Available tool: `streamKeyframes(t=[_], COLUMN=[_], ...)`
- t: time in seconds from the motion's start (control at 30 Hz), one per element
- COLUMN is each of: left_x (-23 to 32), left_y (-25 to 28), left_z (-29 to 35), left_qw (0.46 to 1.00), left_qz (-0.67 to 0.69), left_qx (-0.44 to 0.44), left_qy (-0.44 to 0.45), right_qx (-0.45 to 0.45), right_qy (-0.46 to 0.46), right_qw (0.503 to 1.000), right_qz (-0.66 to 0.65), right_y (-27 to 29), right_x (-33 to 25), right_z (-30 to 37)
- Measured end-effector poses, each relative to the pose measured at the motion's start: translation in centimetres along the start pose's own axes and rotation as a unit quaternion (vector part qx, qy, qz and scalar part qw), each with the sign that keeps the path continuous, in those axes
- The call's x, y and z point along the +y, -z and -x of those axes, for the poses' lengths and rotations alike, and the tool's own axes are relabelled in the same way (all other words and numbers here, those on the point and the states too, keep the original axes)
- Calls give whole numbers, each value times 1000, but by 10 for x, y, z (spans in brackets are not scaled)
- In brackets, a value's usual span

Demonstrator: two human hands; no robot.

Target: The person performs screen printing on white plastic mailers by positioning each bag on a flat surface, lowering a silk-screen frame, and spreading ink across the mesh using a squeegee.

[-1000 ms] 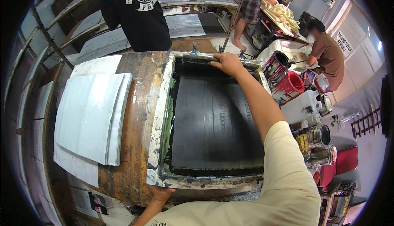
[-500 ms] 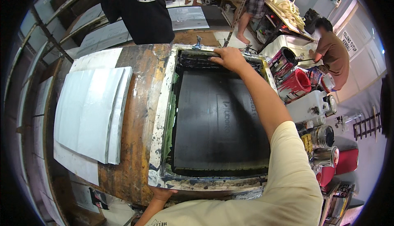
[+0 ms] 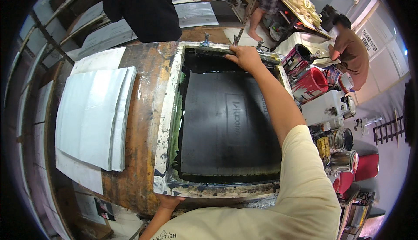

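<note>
A white, ink-stained screen-printing frame (image 3: 165,131) lies on the wooden table in front of me. Its dark mesh (image 3: 204,122) shows a rectangular printed design, and black ink coats the inner border. At the far end, my right hand (image 3: 246,58) is closed over a dark, ink-covered bar that looks like a squeegee (image 3: 207,56); the hand partly hides it. My left hand (image 3: 170,201) grips the near left corner of the frame from below, its fingers mostly hidden underneath. Metal clamps (image 3: 205,40) stand along the frame's far side.
Left of the frame, a stack of pale, shiny sheets (image 3: 93,118) rests on the wooden table (image 3: 130,153). Paint cans and a red-stained bucket (image 3: 311,83) crowd the right side. A person in black (image 3: 143,13) stands beyond; another in brown (image 3: 352,55) sits farther right.
The whole view has shifted slightly up and left. My hands keep almost the same places on the bar and the frame. Light on the mesh differs, and the design shows more clearly.
</note>
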State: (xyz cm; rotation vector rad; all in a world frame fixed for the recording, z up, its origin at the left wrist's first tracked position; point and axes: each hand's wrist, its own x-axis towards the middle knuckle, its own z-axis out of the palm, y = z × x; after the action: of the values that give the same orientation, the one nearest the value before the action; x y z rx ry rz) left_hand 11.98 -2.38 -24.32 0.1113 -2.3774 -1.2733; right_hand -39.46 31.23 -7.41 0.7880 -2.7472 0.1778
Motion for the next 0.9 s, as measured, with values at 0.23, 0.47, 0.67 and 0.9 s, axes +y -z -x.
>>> streamKeyframes(t=[0.23,0.47,0.67,0.9], left_x=[13,29,31,37], left_y=[-2,-5,5,3], left_z=[-10,-21,-19,-22], left_qw=[999,990,999,994], left_qz=[8,134,45,99], left_qx=[46,39,-7,-18], left_qy=[-28,31,13,40], right_qx=[-27,-4,-31,11], right_qy=[17,31,29,38], right_qw=[999,999,999,999], right_qz=[-39,-35,-31,-21], right_y=[35,15,38,34], right_x=[-25,-40,-49,-41], right_z=[0,37,27,35])
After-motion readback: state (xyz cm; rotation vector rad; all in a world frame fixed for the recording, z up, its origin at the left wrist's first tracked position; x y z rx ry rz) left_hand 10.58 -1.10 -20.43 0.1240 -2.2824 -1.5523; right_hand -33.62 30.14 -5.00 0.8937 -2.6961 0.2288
